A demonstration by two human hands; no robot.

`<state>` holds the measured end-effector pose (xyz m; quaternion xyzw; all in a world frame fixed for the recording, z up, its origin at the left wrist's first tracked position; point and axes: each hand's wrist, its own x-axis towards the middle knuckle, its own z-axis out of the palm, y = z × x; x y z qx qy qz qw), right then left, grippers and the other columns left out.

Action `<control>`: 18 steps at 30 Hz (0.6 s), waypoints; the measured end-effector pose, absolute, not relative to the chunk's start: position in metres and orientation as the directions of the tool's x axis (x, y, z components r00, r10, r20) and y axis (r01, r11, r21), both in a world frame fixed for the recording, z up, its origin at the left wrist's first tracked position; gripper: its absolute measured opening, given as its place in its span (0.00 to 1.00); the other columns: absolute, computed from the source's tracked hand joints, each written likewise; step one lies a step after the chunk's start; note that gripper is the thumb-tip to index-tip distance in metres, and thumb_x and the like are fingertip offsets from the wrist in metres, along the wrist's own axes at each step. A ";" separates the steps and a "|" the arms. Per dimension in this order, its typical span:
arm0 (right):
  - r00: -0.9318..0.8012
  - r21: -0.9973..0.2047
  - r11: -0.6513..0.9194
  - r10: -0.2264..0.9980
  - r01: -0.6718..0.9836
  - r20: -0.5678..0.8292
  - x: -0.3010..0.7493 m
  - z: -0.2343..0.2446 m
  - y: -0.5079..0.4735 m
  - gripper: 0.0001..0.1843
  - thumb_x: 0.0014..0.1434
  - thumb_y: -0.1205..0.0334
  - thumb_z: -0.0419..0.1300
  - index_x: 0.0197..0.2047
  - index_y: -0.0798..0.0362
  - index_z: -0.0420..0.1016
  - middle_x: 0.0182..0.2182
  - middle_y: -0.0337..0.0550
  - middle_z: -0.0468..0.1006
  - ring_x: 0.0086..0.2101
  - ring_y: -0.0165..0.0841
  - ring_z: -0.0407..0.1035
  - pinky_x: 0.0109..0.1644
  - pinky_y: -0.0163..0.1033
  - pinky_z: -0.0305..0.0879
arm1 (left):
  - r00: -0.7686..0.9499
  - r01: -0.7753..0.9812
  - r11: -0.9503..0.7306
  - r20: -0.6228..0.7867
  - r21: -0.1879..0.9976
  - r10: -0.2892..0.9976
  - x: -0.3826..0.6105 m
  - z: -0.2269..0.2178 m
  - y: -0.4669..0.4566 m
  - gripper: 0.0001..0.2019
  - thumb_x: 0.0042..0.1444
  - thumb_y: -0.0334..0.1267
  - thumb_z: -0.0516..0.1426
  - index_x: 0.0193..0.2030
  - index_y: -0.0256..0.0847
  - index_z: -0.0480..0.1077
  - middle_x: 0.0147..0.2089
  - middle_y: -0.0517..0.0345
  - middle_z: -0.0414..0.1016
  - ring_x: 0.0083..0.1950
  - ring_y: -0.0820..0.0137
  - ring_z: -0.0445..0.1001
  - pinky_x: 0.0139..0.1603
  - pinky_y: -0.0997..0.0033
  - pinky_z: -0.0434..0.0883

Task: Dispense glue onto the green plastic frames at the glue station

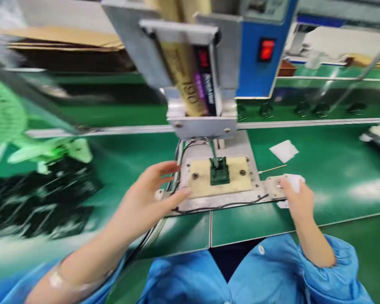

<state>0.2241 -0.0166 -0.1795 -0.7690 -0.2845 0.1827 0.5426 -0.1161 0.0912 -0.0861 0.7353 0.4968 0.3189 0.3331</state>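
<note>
My left hand (152,198) rests at the left edge of a metal fixture base (221,204), with its fingers spread and nothing visible in them. At the middle of the base lies a cream plate (201,181) carrying a dark green part (219,172), and a thin rod comes down onto that part from the press head (202,126). My right hand (296,198) sits farther right, its fingertips on a white pad (295,182) beside a small metal plate (274,185). Whether it grips the pad is hard to tell.
Above the fixture stand a blue machine housing (253,63) with a lit red switch (266,49) and a 3M-labelled cartridge (205,80). A white sheet (283,150) and a wooden stick (272,169) lie on the green mat (272,139). A blurred dark pile (41,198) and green fan (3,109) are at left.
</note>
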 end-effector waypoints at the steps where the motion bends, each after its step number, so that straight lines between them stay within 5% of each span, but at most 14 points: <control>1: 0.779 -0.932 -0.262 0.626 0.250 0.033 0.225 -0.179 -0.018 0.32 0.43 0.34 0.66 0.35 0.59 0.78 0.29 0.48 0.77 0.30 0.40 0.69 0.34 0.41 0.63 | 0.378 0.456 -0.277 0.098 0.846 0.920 -0.110 -0.088 0.095 0.38 0.46 0.60 0.67 0.57 0.40 0.60 0.58 0.45 0.65 0.59 0.52 0.67 0.62 0.45 0.67; 5: 0.800 -0.919 -0.274 0.596 0.283 0.069 0.226 -0.180 -0.023 0.34 0.43 0.34 0.66 0.37 0.59 0.79 0.30 0.48 0.78 0.31 0.40 0.70 0.34 0.41 0.63 | 0.553 0.331 -0.248 0.026 0.911 0.833 -0.073 -0.099 0.127 0.47 0.39 0.52 0.72 0.61 0.39 0.56 0.63 0.42 0.60 0.65 0.52 0.60 0.68 0.43 0.59; 11: 0.805 -0.920 -0.250 0.584 0.302 0.105 0.224 -0.181 -0.023 0.31 0.44 0.36 0.68 0.35 0.59 0.80 0.28 0.45 0.77 0.29 0.37 0.69 0.30 0.38 0.62 | 0.667 0.185 -0.047 -0.090 0.982 0.740 -0.057 -0.099 0.140 0.31 0.43 0.43 0.71 0.51 0.34 0.65 0.54 0.44 0.69 0.58 0.54 0.67 0.68 0.47 0.59; 15: 0.811 -0.941 -0.233 0.581 0.247 0.070 0.221 -0.176 -0.022 0.29 0.43 0.37 0.69 0.34 0.57 0.80 0.27 0.44 0.76 0.29 0.36 0.69 0.30 0.37 0.62 | 0.609 0.243 0.124 -0.251 0.962 0.752 -0.062 -0.085 0.131 0.31 0.43 0.48 0.72 0.50 0.36 0.68 0.49 0.49 0.71 0.53 0.58 0.69 0.62 0.58 0.67; 18: 0.825 -0.945 -0.247 0.564 0.216 0.041 0.221 -0.176 -0.023 0.29 0.42 0.38 0.71 0.35 0.57 0.81 0.29 0.44 0.77 0.30 0.37 0.70 0.32 0.38 0.64 | 0.600 0.350 0.238 -0.412 0.906 0.685 -0.064 -0.075 0.124 0.28 0.46 0.56 0.70 0.42 0.35 0.71 0.40 0.51 0.70 0.43 0.61 0.71 0.46 0.66 0.72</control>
